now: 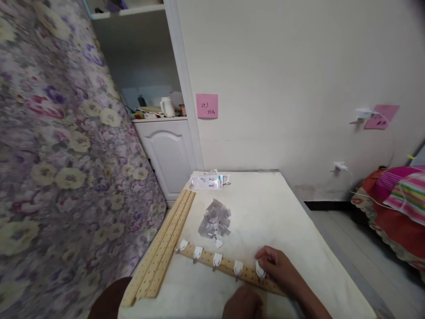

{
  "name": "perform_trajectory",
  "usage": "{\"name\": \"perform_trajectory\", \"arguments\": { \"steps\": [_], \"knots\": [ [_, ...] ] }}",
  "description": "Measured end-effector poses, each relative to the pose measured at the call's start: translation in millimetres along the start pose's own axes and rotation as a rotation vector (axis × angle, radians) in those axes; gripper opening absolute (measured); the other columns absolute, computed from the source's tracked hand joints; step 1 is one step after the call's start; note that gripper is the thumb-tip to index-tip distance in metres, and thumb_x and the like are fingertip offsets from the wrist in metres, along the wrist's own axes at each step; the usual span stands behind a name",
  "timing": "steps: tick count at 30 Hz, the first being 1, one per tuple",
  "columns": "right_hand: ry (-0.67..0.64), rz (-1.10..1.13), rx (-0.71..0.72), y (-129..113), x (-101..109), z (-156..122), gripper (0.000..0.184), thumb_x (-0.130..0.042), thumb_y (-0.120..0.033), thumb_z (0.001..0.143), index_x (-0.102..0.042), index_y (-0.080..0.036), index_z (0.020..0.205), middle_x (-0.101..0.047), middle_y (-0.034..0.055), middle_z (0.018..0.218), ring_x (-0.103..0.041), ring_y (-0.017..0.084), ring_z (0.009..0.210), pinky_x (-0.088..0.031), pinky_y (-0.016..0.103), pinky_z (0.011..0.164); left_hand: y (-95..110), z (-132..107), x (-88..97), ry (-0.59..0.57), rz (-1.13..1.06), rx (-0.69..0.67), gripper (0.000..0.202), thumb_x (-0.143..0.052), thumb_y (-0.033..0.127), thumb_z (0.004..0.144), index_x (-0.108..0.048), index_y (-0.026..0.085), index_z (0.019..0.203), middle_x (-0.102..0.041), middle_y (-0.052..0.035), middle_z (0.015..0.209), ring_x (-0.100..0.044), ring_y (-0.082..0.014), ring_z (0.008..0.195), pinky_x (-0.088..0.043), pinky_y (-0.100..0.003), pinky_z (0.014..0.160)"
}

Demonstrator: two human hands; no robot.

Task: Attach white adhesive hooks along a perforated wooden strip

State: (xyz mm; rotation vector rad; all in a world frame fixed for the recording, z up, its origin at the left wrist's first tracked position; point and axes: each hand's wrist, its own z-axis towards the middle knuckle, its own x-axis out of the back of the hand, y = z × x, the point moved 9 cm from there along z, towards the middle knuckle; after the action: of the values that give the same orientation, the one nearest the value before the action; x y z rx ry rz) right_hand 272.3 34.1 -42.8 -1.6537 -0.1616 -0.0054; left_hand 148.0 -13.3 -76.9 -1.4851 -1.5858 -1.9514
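A light wooden strip with drilled holes [226, 264] lies slantwise on the table, with several white hooks spaced along it. At its right end, my right hand [277, 268] has thumb and fingers closed around the last white hook [260, 270]. My left hand [244, 303] is by the near edge of the strip, low in the view; it is blurred and its fingers are hidden. Beyond the strip lies a loose white hook [218, 243], beside a heap of small clear-grey wrapped pieces [215, 220].
Long perforated wooden strips [162, 243] lie side by side along the table's left edge. Flat printed packs [206, 182] are at the far end of the white-covered table [265, 212]. A brown round seat [108, 299] stands at lower left, near the floral curtain [83, 177].
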Motion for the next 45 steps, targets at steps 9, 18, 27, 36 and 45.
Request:
{"name": "perform_trajectory", "arguments": {
  "steps": [9,18,27,36,45],
  "knots": [
    [0.026,-0.068,-0.007,-2,0,2,0.003,-0.053,-0.016,0.064,-0.055,-0.018,0.064,-0.052,-0.0063,0.053,-0.050,0.009,0.048,-0.036,0.021,0.048,-3,5,2.2,0.095,-0.018,-0.085,0.009,-0.051,0.021,0.075,-0.058,0.025,0.078,-0.059,-0.0008,0.081,-0.049,-0.0158,0.076,-0.042,-0.024,0.070],
    [0.031,-0.184,0.031,1,1,4,0.011,-0.051,-0.014,0.066,-0.060,-0.017,0.071,-0.051,-0.0058,0.055,-0.047,0.010,0.053,-0.033,0.021,0.052,-20,14,-13.3,0.058,0.029,0.025,0.019,-0.049,0.014,0.070,-0.059,0.023,0.083,-0.064,-0.0054,0.092,-0.055,-0.0201,0.085,-0.045,-0.031,0.078],
    [-0.001,-0.204,0.031,7,0,5,0.012,-0.053,-0.015,0.067,-0.063,-0.017,0.073,-0.047,-0.0067,0.052,-0.042,0.009,0.052,-0.029,0.021,0.052,-9,6,4.2,0.087,0.010,0.017,0.017,-0.045,0.022,0.079,-0.058,0.022,0.090,-0.066,-0.0077,0.093,-0.058,-0.0202,0.085,-0.045,-0.030,0.076],
    [-0.011,-0.186,0.035,4,-1,3,0.013,-0.052,-0.014,0.067,-0.064,-0.017,0.072,-0.050,-0.0053,0.055,-0.044,0.010,0.054,-0.030,0.021,0.053,4,12,13.1,0.095,0.101,0.061,0.019,-0.043,0.028,0.084,-0.061,0.023,0.089,-0.070,-0.0060,0.089,-0.063,-0.0214,0.083,-0.043,-0.029,0.071],
    [-0.027,-0.186,0.037,5,0,2,0.014,-0.051,-0.012,0.067,-0.063,-0.016,0.072,-0.049,-0.0057,0.055,-0.044,0.009,0.054,-0.030,0.021,0.051,7,13,13.6,0.090,0.109,0.058,0.025,-0.039,0.030,0.086,-0.063,0.024,0.092,-0.071,-0.0071,0.092,-0.065,-0.0228,0.086,-0.044,-0.030,0.072]
  ]
}}
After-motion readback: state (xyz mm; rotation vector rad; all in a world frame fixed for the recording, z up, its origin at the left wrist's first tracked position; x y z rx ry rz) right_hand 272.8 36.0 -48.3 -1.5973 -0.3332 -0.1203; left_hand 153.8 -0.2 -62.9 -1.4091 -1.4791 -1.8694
